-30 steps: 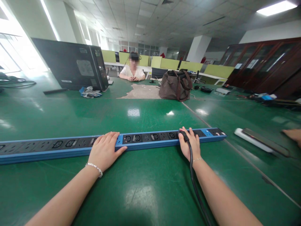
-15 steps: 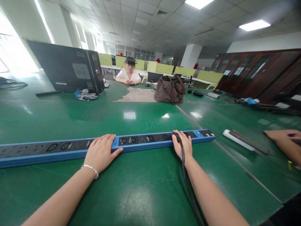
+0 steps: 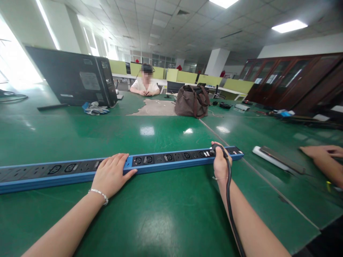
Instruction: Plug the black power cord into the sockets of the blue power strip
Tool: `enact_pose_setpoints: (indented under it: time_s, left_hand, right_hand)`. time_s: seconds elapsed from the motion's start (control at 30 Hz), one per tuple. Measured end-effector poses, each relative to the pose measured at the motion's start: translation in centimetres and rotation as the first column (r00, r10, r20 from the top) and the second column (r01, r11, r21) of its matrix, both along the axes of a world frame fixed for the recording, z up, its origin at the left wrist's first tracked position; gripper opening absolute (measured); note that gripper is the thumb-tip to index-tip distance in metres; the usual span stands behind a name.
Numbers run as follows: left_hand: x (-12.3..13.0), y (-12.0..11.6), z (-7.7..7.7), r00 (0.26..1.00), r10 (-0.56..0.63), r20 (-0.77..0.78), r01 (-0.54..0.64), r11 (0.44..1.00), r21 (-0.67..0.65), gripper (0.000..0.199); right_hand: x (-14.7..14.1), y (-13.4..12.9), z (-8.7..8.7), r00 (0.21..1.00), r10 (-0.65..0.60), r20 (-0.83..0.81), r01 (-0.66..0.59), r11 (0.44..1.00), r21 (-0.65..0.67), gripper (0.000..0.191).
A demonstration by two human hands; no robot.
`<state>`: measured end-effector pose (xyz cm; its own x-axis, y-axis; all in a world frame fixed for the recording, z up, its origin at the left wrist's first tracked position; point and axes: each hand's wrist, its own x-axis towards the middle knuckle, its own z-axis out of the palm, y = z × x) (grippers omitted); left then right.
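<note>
A long blue power strip (image 3: 160, 167) with a row of black sockets lies across the green table. My left hand (image 3: 111, 174) grips it left of its middle, fingers over the top and thumb along the near side. Close to the strip's right end, my right hand (image 3: 221, 165) is closed around a black plug (image 3: 215, 146). The plug is tilted above the sockets, and its prongs are hidden from me. From it a black cable (image 3: 229, 200) runs down over my right forearm.
A black computer case (image 3: 66, 78) stands at back left beside gloves (image 3: 95, 108). Further back are a brown bag (image 3: 191, 101) and a seated person (image 3: 144, 84). At right, a white bar-shaped object (image 3: 268, 159) lies near another person's hand (image 3: 312, 152).
My right hand has moved right along the strip and turned, tilting the plug. Sockets it covered now show. My left hand keeps its place on the strip.
</note>
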<state>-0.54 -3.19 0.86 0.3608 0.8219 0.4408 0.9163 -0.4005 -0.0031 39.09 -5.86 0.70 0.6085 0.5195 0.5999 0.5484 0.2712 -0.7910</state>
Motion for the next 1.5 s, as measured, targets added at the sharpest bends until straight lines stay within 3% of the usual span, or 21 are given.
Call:
enact_pose_setpoints:
  time_s: [0.17, 0.4, 0.7, 1.07, 1.27, 1.5]
  left_hand:
    - [0.0, 0.0, 0.1, 0.999, 0.007, -0.035, -0.007, 1.0, 0.007, 0.064]
    - [0.1, -0.1, 0.2, 1.0, 0.011, -0.028, -0.011, 1.0, -0.007, 0.064]
    - [0.0, 0.0, 0.1, 1.0, 0.016, -0.021, -0.017, 1.0, -0.01, 0.063]
    - [0.1, -0.1, 0.3, 0.998, 0.016, -0.056, -0.016, 1.0, -0.001, 0.064]
    - [0.1, -0.2, 0.3, 0.998, 0.022, -0.052, -0.023, 1.0, -0.021, 0.065]
    - [0.0, -0.1, 0.2, 0.997, 0.033, -0.07, -0.035, 0.999, -0.031, 0.066]
  right_hand:
    - [4.4, -1.2, -0.2, 0.994, -0.082, 0.074, 0.089, 0.991, -0.1, 0.042]
    - [5.6, -0.9, -0.9, 0.972, 0.0, 0.234, 0.06, 0.966, -0.25, 0.045]
    - [8.4, 0.1, -1.8, 0.943, 0.009, 0.332, 0.103, 0.942, -0.318, 0.047]
    - [9.5, 0.1, -1.9, 0.941, 0.002, 0.339, 0.149, 0.896, -0.419, 0.045]
    - [9.6, 0.0, -2.0, 0.824, 0.079, 0.561, 0.19, 0.894, -0.405, 0.041]
    - [8.9, -0.4, -1.7, 0.775, 0.047, 0.63, 0.272, 0.875, -0.4, 0.04]
